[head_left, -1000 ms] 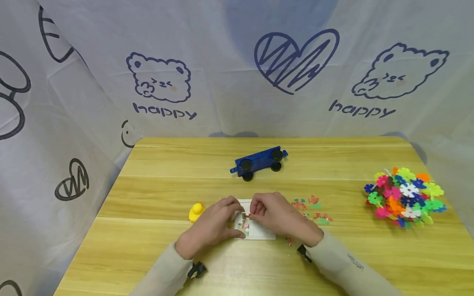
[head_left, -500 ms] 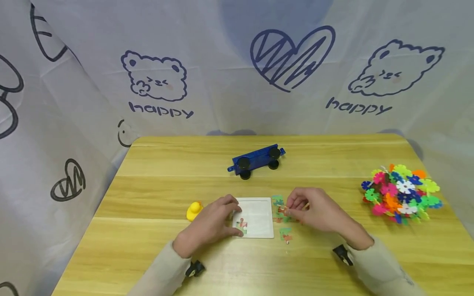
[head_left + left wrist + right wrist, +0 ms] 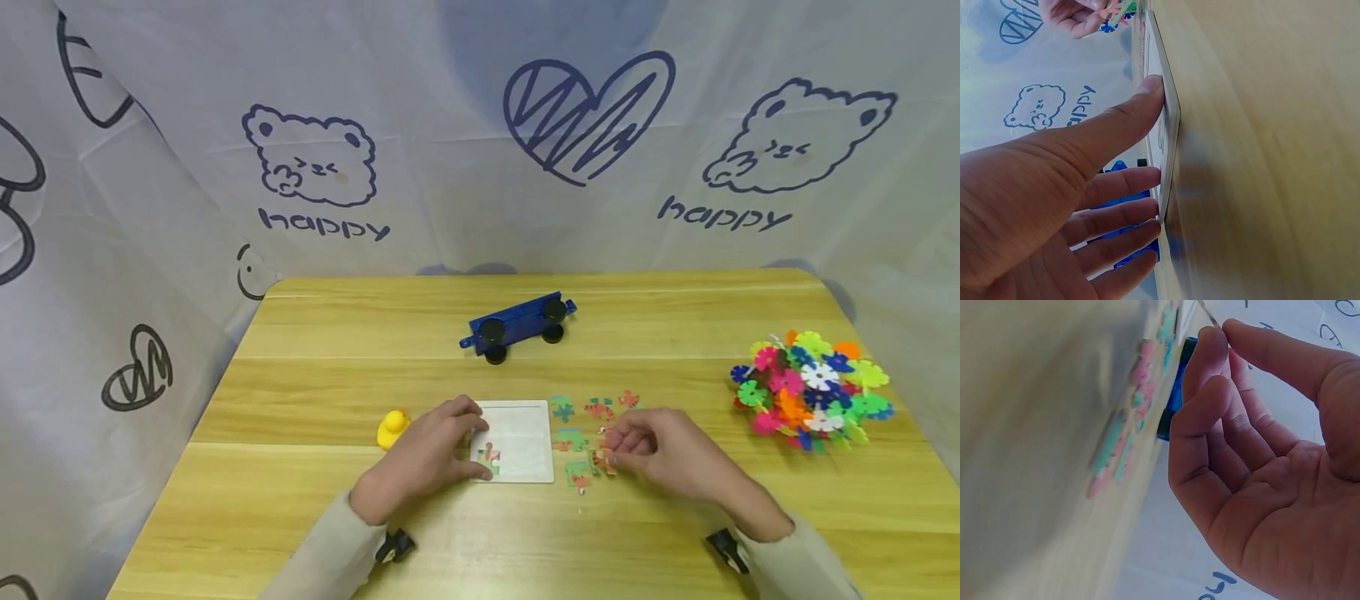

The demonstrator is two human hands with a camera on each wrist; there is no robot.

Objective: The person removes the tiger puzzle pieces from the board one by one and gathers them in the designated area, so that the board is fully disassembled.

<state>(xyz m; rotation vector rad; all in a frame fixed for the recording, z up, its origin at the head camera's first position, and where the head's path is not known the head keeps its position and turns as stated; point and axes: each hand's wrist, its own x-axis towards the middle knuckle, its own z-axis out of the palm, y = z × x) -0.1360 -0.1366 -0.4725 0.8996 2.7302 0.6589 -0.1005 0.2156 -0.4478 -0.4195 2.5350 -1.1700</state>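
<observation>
A white puzzle tray [image 3: 525, 437] lies flat on the table, with a red-and-green jigsaw piece [image 3: 489, 458] in its lower left corner. My left hand [image 3: 422, 450] spans the tray's left side; in the left wrist view its thumb touches the near border and its nearly straight fingers meet the edge. Right of the tray, my right hand [image 3: 667, 450] pinches a jigsaw piece [image 3: 602, 462] between thumb and index finger, seen edge-on in the right wrist view. Several loose jigsaw pieces [image 3: 570, 439] lie between tray and right hand, some partly hidden by that hand.
Left of the tray, a yellow rubber duck [image 3: 393, 428] sits beside the left hand. A blue toy wagon chassis [image 3: 519, 325] with black wheels lies behind the tray. A heap of colourful flower-shaped plastic discs [image 3: 813, 390] stands at the right. A printed cloth [image 3: 450, 150] hangs behind the table.
My right hand has moved from over the tray to the loose pieces on its right, carrying a jigsaw piece away, then further right. My left hand stays at the tray's left side.
</observation>
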